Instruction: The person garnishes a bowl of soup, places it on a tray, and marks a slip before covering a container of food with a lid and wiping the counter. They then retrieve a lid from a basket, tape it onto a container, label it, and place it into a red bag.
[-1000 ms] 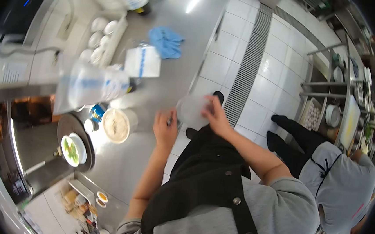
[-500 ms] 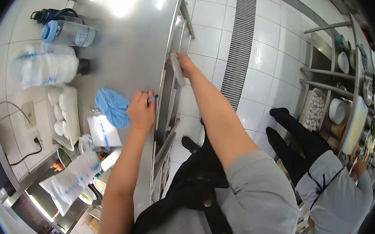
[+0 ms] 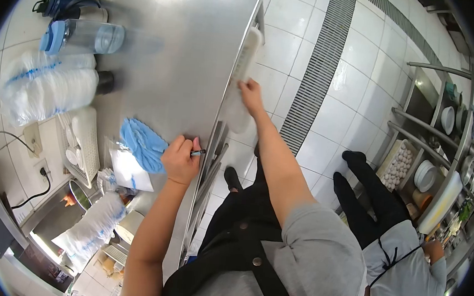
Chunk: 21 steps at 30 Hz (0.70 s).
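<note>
My left hand (image 3: 181, 161) is closed around a slim pen (image 3: 197, 152) and rests near the edge of the steel table (image 3: 165, 70). Just left of it lies a crumpled blue cloth (image 3: 141, 145), with a white plastic packet (image 3: 133, 169) beneath and beside it. Beyond the table's right edge, my right hand (image 3: 251, 98) grips a long, whitish translucent plastic tray (image 3: 248, 54). Motion blurs the tray, and I cannot make out its contents.
Along the wall stand a clear water bottle (image 3: 87, 37), a dark bottle (image 3: 64, 6), plastic-wrapped stacks (image 3: 49, 89) and a white basket (image 3: 88, 147). A co-worker (image 3: 400, 272) stands at right by shelves with an egg tray (image 3: 397, 163). A floor drain grate (image 3: 321, 65) crosses the tiles.
My right hand has brought the tray out from the table's side, so more of its length shows. My left hand stays closed on the pen. The view has shifted slightly.
</note>
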Tool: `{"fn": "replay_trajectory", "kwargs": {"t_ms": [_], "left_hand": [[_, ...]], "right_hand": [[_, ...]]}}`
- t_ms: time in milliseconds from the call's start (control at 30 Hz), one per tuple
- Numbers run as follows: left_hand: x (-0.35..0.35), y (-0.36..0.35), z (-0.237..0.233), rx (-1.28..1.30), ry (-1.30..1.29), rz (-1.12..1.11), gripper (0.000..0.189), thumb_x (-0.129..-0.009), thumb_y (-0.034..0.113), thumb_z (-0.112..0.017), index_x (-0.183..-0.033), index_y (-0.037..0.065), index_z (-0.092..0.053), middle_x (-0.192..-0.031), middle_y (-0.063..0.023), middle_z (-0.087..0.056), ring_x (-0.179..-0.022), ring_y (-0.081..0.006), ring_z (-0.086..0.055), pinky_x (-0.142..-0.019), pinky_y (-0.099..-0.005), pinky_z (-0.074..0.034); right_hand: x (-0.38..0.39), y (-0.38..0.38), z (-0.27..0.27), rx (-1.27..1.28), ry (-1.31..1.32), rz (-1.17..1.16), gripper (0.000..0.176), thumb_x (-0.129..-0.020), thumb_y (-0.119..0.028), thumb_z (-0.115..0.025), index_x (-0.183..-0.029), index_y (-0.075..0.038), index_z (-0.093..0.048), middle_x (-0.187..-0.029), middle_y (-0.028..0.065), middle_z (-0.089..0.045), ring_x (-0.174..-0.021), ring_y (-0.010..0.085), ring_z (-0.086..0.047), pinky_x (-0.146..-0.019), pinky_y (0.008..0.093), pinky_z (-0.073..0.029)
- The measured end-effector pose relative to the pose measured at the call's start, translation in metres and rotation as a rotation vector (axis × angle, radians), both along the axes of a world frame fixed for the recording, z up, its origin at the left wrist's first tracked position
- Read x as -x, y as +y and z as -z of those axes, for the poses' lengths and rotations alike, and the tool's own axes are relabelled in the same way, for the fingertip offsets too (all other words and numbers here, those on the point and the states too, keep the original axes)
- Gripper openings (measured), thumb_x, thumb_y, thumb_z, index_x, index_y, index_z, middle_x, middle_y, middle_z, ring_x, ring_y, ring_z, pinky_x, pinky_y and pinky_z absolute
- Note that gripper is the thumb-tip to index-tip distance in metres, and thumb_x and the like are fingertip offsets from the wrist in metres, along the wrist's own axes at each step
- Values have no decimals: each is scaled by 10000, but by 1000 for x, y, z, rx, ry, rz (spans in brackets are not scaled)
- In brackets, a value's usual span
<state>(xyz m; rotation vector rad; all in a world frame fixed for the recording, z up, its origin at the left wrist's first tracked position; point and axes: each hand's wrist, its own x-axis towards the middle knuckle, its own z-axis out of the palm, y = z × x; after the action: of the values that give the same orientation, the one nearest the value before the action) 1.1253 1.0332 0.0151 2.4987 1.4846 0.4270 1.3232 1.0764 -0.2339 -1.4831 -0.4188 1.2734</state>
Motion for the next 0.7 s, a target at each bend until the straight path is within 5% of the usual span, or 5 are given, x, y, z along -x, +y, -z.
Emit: {"fn": "replay_trajectory", "kwargs": {"t_ms": [133,300,333,467,700], "left_hand": [[-3,-1,0,16,-54,8,332,-916,129,-687,-673,42,-477,-674,-124,-424,-532,-317,-444,-493,-420,-333],[-5,-1,-3,5,-71,-11,322,-917,122,-683,-680,34,-483,-676,-130,-420,-531,-318,-437,-496,-420,-329],[-4,-1,-1,8,-70,-15,320,-918,117,-680,-680,33,-483,-675,-130,-419,-531,-316,-435,-496,-419,-327],[-2,-3,2,19,-60,-20,320,-921,99,-668,-676,27,-476,-669,-129,-413,-530,-313,-424,-496,-415,-315],[-4,-3,3,14,-11,-1,322,-914,99,-661,-653,31,-484,-657,-125,-422,-525,-315,-433,-485,-423,-311]], "right_hand": [[-51,-80,30,87,-63,78,303,-964,-270,-644,-931,31,-657,-764,52,-617,-725,126,-525,-678,306,-452],[-102,-101,7,458,-734,-175,523,-982,-473,-604,-1078,41,-616,-904,231,-683,-805,390,-634,-800,451,-502],[-116,-95,-19,430,-730,-79,540,-985,-467,-596,-1152,46,-566,-1054,293,-652,-955,465,-611,-881,499,-484],[-128,-57,-103,164,-829,112,343,-921,-228,-650,-1143,18,-560,-1175,269,-518,-1112,435,-546,-940,487,-458],[-103,11,-64,124,-925,97,292,-877,-18,-617,-1163,37,-601,-1260,263,-494,-1096,452,-558,-951,482,-483]]}}
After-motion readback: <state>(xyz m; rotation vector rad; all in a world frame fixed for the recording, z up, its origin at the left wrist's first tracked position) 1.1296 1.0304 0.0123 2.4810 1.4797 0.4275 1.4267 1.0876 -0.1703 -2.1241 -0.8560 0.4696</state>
